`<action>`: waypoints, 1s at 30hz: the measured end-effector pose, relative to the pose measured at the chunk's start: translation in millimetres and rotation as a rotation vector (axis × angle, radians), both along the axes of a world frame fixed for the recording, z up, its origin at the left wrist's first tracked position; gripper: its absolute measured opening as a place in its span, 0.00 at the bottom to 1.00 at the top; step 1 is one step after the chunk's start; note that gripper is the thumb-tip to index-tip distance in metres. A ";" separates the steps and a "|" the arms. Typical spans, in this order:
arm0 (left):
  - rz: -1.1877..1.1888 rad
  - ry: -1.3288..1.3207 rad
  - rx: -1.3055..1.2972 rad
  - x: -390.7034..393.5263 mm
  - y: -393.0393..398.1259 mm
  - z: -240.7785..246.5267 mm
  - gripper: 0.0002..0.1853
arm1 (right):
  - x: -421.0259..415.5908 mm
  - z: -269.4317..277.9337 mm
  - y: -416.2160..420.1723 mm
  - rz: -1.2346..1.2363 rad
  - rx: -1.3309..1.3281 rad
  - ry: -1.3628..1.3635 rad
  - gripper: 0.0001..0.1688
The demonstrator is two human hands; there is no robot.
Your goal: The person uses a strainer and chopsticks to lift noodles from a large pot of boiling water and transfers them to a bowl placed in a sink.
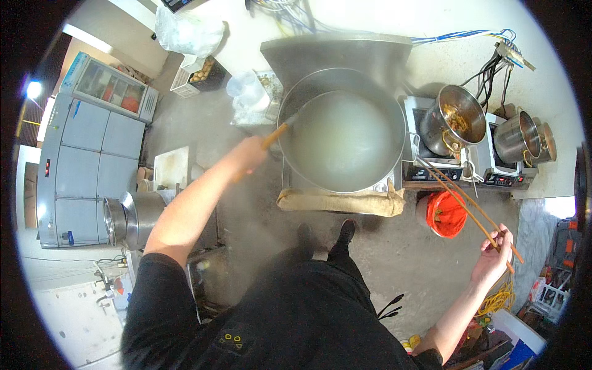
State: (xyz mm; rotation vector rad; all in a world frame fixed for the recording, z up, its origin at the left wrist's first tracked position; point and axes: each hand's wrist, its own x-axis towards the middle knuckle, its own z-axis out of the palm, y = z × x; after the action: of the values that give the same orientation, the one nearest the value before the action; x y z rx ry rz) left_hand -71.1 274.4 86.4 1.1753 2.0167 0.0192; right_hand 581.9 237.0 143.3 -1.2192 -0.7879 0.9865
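Observation:
My left hand (249, 155) grips the wooden handle (276, 134) of a tool whose metal end reaches over the left rim of a large metal pot (341, 188). Pale, steaming liquid (347, 134) fills much of the pot; steam blurs its surface, and the tool's far end cannot be made out. Off to the right, my right hand (497, 252) holds a pair of long wooden cooking chopsticks (458, 196). Their tips point up and left, by the pot's right handle (413, 147). A folded tan cloth (340, 202) lies along the front edge below the pot.
Right of the pot, a steel stockpot (432, 132) with food in it sits on an induction cooker (428, 173). Further right is another steel pot (511, 138). A red-lined bucket (446, 215) stands on the floor. To the left are a steel refrigerator (78, 175) and crates (208, 76).

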 end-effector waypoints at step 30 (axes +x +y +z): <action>0.152 -0.559 -0.404 -38.4 -9.4 -2.1 0.11 | -183.5 25.9 124.6 0.510 0.118 -0.561 0.12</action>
State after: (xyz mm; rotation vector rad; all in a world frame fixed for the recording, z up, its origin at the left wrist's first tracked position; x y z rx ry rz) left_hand -109.5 264.9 84.2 0.6645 1.5151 0.0131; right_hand 398.4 361.7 169.2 -1.2300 -1.6352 0.9864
